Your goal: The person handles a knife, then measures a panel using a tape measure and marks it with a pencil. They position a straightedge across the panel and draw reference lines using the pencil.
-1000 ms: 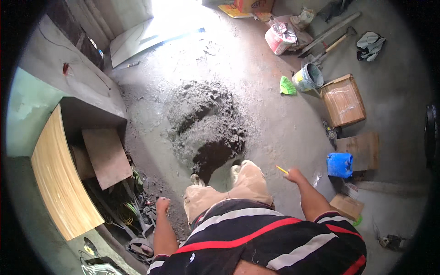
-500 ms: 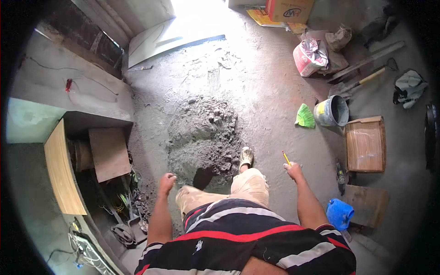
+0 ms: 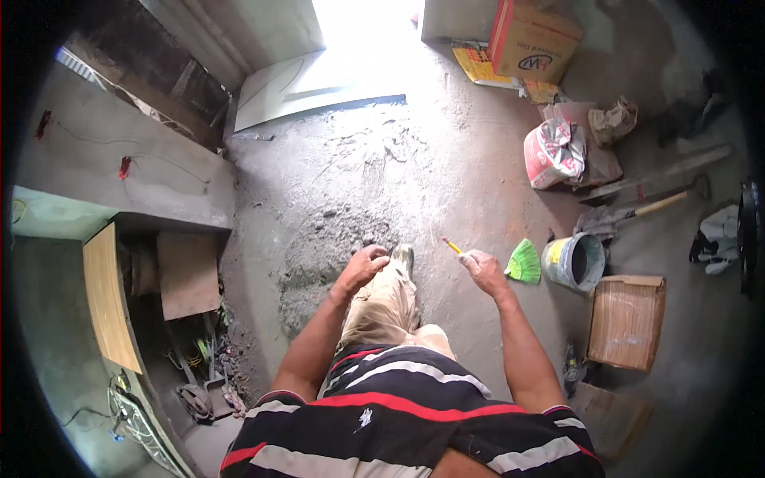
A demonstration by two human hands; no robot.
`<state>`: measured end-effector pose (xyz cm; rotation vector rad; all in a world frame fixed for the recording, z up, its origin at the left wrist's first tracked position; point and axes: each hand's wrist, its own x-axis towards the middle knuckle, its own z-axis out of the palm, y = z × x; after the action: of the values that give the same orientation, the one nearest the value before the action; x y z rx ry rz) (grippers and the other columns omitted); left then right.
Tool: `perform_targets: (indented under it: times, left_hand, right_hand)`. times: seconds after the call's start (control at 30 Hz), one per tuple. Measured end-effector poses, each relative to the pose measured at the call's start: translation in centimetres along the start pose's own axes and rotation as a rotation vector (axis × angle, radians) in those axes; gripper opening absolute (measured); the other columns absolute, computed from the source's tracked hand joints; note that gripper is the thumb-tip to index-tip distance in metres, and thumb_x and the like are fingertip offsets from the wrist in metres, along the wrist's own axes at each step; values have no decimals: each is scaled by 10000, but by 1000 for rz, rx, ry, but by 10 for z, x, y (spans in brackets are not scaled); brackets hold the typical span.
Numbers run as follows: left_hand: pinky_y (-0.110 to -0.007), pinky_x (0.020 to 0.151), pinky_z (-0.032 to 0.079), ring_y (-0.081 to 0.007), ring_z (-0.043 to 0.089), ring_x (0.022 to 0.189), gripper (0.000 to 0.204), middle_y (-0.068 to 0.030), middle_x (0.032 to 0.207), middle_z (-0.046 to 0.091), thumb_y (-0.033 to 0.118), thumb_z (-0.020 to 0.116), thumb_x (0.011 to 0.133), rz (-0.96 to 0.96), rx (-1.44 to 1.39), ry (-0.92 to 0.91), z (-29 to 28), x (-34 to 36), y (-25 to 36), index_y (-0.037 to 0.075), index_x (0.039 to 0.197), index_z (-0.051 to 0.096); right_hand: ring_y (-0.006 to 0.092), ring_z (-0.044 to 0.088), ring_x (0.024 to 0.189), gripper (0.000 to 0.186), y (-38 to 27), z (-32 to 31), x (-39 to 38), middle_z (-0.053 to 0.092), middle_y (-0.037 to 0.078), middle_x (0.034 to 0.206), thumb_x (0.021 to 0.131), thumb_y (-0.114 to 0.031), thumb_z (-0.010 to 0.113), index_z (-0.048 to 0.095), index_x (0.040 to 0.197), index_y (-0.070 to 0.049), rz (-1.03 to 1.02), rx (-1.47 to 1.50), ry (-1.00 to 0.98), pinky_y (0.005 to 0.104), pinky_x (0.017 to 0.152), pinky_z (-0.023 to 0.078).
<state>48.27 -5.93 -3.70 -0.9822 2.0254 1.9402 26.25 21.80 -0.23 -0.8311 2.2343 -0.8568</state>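
My right hand (image 3: pixel 483 266) is closed around a yellow pencil (image 3: pixel 452 245) whose tip points up and to the left. My left hand (image 3: pixel 365 263) hangs loosely curled with nothing visible in it, just above my forward knee. Below both hands lies a grey mound of mortar (image 3: pixel 323 259) on the concrete floor. One shoe (image 3: pixel 404 256) steps at the mound's right edge.
A grey bucket (image 3: pixel 572 262) and a green brush (image 3: pixel 524 263) sit to the right, with a cardboard box (image 3: pixel 626 320) below them. A cement sack (image 3: pixel 553 154), a shovel (image 3: pixel 637 213) and an orange carton (image 3: pixel 531 38) lie farther right. A concrete counter (image 3: pixel 119 179) and wooden panel (image 3: pixel 104 299) stand left.
I have walked forward over the mortar mound toward the bright doorway. Both arms swung up ahead of me, and the bucket and box slid lower in view.
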Motion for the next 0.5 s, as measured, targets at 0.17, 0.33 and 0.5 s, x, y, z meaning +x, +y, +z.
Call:
perform_targets:
  times: [0.17, 0.33, 0.5]
  left_hand:
    - [-324, 721, 559, -188, 669, 801, 363, -108, 1050, 701, 190, 692, 927, -231, -235, 59, -11, 118, -28, -16, 1223, 654]
    - [-270, 492, 478, -105, 560, 587, 155, -46, 811, 628, 109, 653, 912, -461, -423, 340, -54, 235, -56, 37, 1048, 668]
    - [-241, 425, 403, -93, 536, 542, 170, -38, 825, 644, 140, 643, 926, -398, -472, 364, -123, 323, 14, 39, 1062, 649]
  right_hand:
    - [381, 683, 840, 369, 62, -94, 88, 690, 220, 872, 991, -373, 637, 718, 968, -13, 241, -54, 116, 455, 764, 512]
    - [433, 663, 828, 420, 127, -145, 168, 694, 247, 896, 982, -407, 637, 714, 898, -2, 279, -370, 48, 486, 748, 503]
    - [452, 657, 868, 445, 117, -182, 289, 694, 258, 923, 975, -436, 637, 717, 906, -4, 350, -268, -49, 499, 778, 503]
